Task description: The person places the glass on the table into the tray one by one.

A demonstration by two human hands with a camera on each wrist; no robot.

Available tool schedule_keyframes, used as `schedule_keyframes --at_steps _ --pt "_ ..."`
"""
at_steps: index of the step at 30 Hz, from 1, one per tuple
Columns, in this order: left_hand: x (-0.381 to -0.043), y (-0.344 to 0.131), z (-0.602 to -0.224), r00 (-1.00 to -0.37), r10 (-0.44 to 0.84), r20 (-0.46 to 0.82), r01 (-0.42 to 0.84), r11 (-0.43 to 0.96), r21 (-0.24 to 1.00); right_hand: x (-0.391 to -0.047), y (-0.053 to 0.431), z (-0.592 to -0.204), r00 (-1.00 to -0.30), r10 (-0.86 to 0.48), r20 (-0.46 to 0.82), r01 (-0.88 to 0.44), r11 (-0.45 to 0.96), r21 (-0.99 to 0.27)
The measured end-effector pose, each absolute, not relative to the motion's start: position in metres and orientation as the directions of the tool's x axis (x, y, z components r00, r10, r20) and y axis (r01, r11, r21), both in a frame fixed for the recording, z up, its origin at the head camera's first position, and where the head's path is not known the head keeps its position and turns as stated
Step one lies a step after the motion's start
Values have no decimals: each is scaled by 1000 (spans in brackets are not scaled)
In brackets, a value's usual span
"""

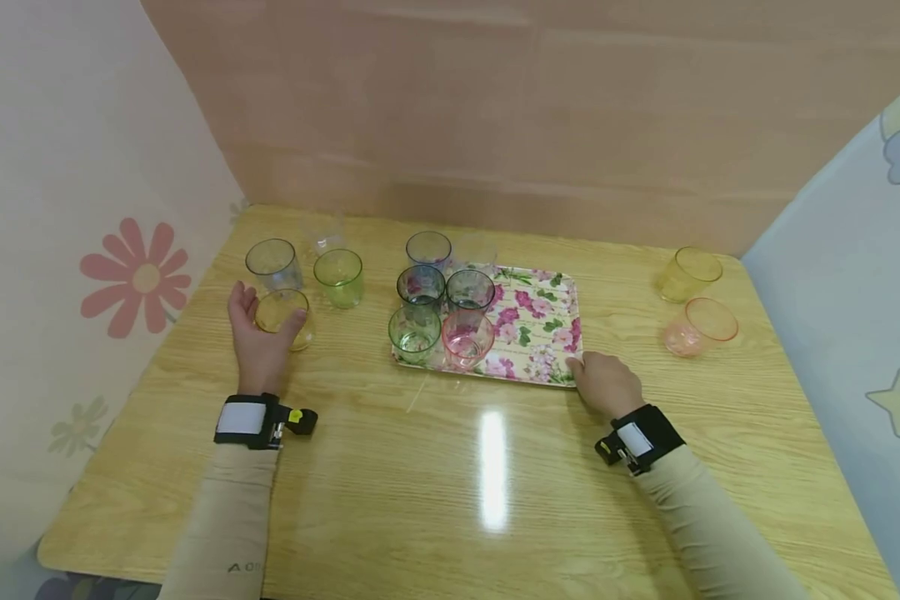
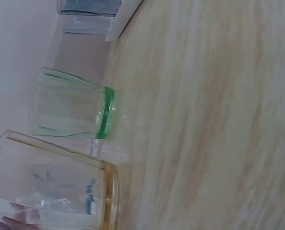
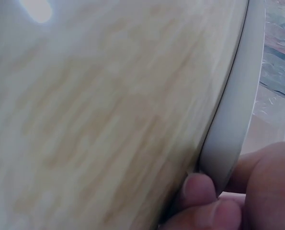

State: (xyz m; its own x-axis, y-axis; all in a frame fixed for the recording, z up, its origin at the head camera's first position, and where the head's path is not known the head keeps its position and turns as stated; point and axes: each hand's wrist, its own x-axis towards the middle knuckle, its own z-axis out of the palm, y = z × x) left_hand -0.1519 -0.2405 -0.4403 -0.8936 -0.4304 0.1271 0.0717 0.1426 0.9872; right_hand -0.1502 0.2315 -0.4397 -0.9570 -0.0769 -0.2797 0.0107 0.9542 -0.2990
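Note:
My left hand [image 1: 264,350] is round a yellow glass [image 1: 283,321], with the fingers on its left side and the thumb at its right. The yellow glass [image 2: 56,187] stands upright on the table in the left wrist view. My right hand [image 1: 607,383] grips the near right corner of a flowered tray [image 1: 532,333]; in the right wrist view the fingertips [image 3: 199,189] curl under the tray's pale rim [image 3: 233,105]. On the tray's left half stand a green glass [image 1: 415,335], a pink glass [image 1: 468,340] and two dark glasses [image 1: 470,292].
Near my left hand stand a bluish glass [image 1: 273,263], a green glass [image 1: 339,279] and a clear glass [image 1: 327,237]. A blue-purple glass [image 1: 429,250] is at the tray's back left. Far right are a yellow glass [image 1: 688,275] and a pink glass [image 1: 701,327]. Walls border the table [image 1: 420,483].

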Motion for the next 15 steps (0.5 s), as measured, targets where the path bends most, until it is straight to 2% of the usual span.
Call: schedule_keyframes --at_steps 5,15 --pt "-150 -237 -443 -911 -406 71 -5 183 983 -149 230 -439 -958 -81 -275 6 953 -303" --pt "-151 -234 -451 -899 -438 7 -83 186 979 -149 229 -439 -952 -58 -300 32 957 -287"
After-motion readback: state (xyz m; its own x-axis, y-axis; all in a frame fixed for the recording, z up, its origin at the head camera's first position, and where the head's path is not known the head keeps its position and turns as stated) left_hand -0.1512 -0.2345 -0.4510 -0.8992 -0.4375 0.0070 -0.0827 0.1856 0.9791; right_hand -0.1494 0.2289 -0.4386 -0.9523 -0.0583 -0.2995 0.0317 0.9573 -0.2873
